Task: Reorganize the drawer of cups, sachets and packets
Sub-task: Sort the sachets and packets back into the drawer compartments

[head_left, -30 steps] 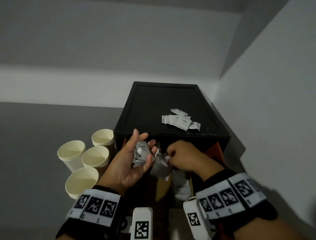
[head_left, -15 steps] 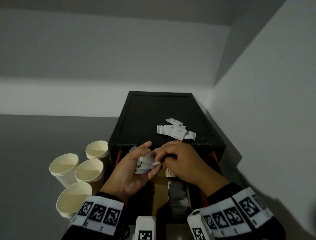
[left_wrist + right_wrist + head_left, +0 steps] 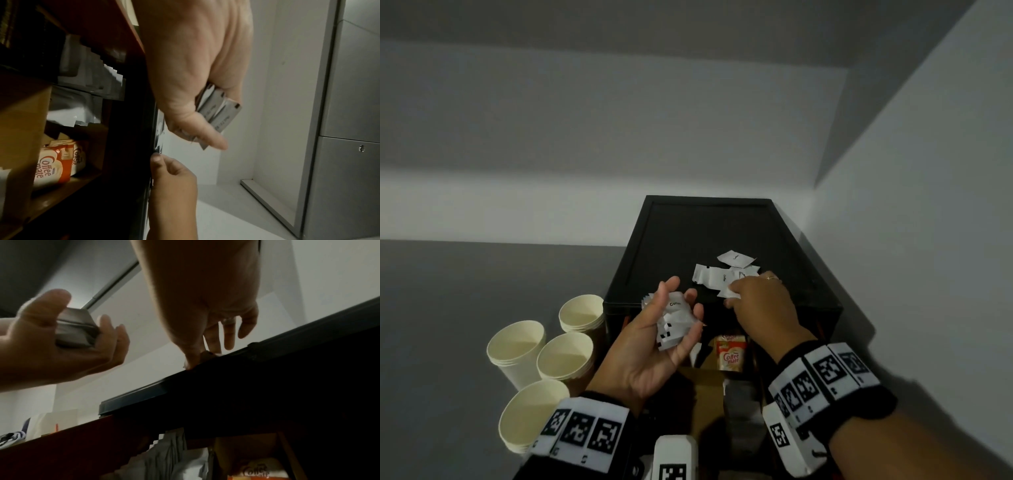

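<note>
Grey walls meet in a corner behind the black drawer box. The left hand curls loosely round a bunch of white sachets. One could slip out and fall into the open drawer. The right hand seems to pinch one sachet from the pile on top, and could knock others off.

White sachets scattered atop black drawer unit, four cup stacks left, Coffee-mate packets in open drawer.
</note>
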The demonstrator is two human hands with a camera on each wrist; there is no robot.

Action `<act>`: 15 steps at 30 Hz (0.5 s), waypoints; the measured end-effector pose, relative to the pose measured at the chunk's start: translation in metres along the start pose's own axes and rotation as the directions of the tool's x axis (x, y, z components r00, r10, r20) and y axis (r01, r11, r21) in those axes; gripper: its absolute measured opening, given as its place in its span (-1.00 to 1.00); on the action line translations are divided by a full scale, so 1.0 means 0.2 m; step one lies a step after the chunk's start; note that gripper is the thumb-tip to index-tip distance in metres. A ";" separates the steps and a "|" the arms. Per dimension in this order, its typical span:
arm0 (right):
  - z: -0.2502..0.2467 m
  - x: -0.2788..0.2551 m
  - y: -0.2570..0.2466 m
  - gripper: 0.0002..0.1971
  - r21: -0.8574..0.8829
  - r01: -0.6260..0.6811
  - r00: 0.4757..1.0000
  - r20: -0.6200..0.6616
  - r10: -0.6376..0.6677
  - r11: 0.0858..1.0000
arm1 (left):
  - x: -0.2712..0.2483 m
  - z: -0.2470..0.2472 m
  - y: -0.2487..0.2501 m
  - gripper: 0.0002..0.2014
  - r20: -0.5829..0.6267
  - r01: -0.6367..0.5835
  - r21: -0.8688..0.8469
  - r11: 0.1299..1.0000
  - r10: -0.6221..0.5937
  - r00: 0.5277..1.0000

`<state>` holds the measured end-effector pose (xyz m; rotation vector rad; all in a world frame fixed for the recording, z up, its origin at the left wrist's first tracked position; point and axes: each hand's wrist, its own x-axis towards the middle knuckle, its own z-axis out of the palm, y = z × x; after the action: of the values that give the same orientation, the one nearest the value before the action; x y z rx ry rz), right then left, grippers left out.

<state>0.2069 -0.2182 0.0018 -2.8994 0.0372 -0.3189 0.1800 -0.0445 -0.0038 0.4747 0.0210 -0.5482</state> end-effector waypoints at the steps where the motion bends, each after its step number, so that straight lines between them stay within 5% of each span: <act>1: 0.01 0.00 0.00 -0.78 -0.018 0.039 0.999 -0.029 -0.039 0.999 | 0.00 0.00 0.00 -0.72 -0.028 -0.013 0.011 1.000 0.013 1.000; 4: 0.02 0.00 0.01 -0.83 0.078 0.080 0.989 -0.128 -0.070 0.994 | 0.03 0.00 -0.01 -0.72 -0.059 -0.055 0.052 0.997 0.058 0.997; 9: -0.08 -0.05 0.07 -0.88 0.523 -0.042 0.896 -0.358 0.264 0.851 | 0.06 0.01 -0.03 -0.59 -0.070 -0.085 0.112 0.990 0.094 0.993; 12: -0.13 -0.10 0.03 -0.84 0.875 -0.023 0.853 -0.235 0.466 0.484 | 0.09 0.03 -0.06 -0.61 -0.064 -0.119 0.201 0.972 0.134 0.989; 14: -0.15 -0.15 -0.05 -0.76 0.986 -0.077 0.904 0.007 0.428 0.146 | 0.11 0.05 -0.08 -0.66 -0.064 -0.140 0.291 0.946 0.165 0.984; 15: -0.16 -0.17 -0.09 -0.74 0.987 -0.131 0.928 0.088 0.363 0.095 | 0.12 0.06 -0.09 -0.64 -0.046 -0.155 0.320 0.935 0.178 0.983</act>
<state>0.1669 -0.2064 0.0289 -1.4045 0.2511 -0.3442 0.1895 -0.0743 -0.0039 0.8018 -0.0365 -0.3666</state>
